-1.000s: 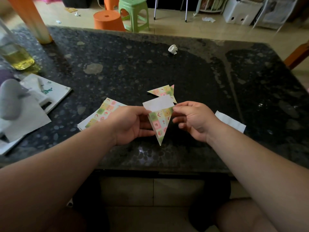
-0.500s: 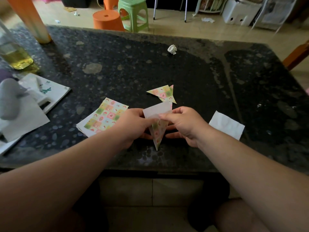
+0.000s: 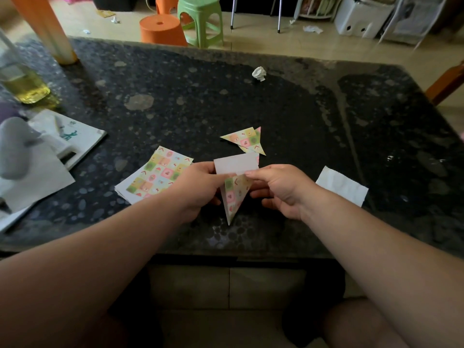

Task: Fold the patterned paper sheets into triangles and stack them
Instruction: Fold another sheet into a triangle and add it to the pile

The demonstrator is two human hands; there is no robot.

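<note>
Dark speckled stone surface (image 3: 276, 109), with a tiled floor and an orange stool (image 3: 162, 30) behind it. Landmark for everything below is the held sheet (image 3: 234, 197).

Left hand (image 3: 198, 189) is on the held sheet's left side and right hand (image 3: 283, 189) on its right. Both grips are closed on it. The left pinches the left edge between thumb and fingers. The right pinches with thumb and forefinger where the white flap (image 3: 236, 164) meets the patterned part. Neither grip holds anything else.

My read of the step: fold that leftover flap down or tuck it in to close the triangle. To do it well:
- Keep the left grip fixed as the anchor and let only the right move.
- Line the flap's edge up with the triangle's top edge before creasing.
- Lay it on the surface and run a finger along the fold. Creasing in the air will likely drift.
- Thin paper, so a light pinch is enough. Squeeze harder and it wrinkles.

How the paper looks:
- Flat stack (image 3: 157, 178), left of the held sheet, has several unfolded sheets, slightly fanned. They show a pastel checker print and white undersides.
- The held sheet is a narrow patterned triangle with its tip toward the person. It looks lifted off the surface, but I can't be sure.
- Finished triangles (image 3: 244, 140) sit just beyond the held sheet, two of them overlapping.
- A white scrap (image 3: 341, 185) lies right of the held sheet, apart from it.
</note>
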